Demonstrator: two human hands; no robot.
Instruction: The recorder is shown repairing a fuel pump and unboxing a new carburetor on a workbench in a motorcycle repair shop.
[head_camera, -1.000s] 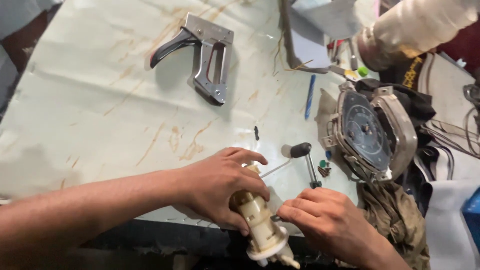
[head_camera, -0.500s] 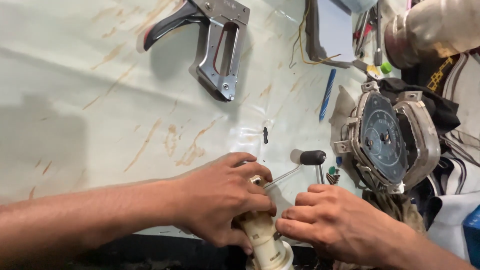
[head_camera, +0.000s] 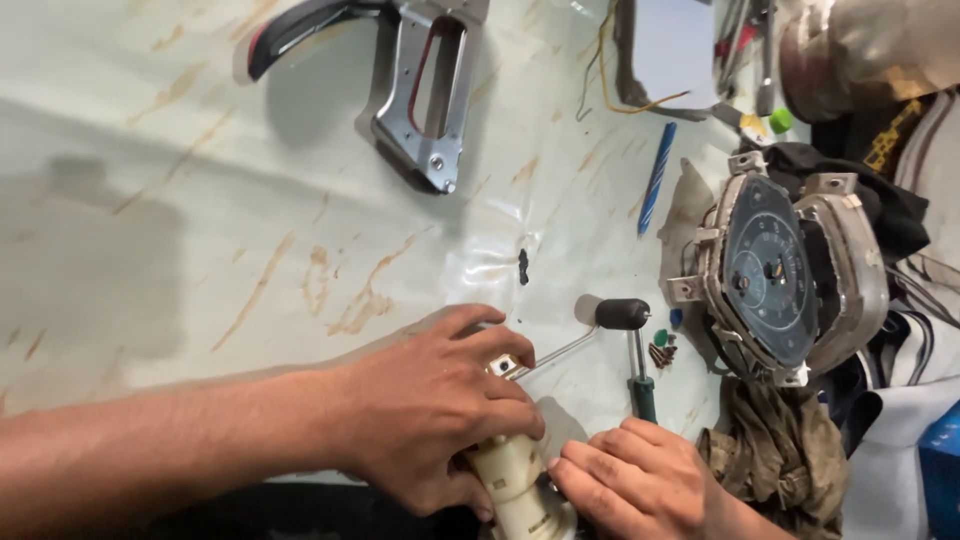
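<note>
At the near edge of the table (head_camera: 200, 220), we clamp the cream plastic cylinder (head_camera: 515, 480) in our left hand (head_camera: 430, 410), our right hand (head_camera: 630, 480) closed against its side. Its thin float rod (head_camera: 565, 352) juts out; careless twisting could bend it.

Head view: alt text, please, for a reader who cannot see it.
Left hand grips a cream plastic cylinder with a wire float arm; right hand touches its base. A round grey gauge cluster lies right, on the pale stained sheet.
</note>
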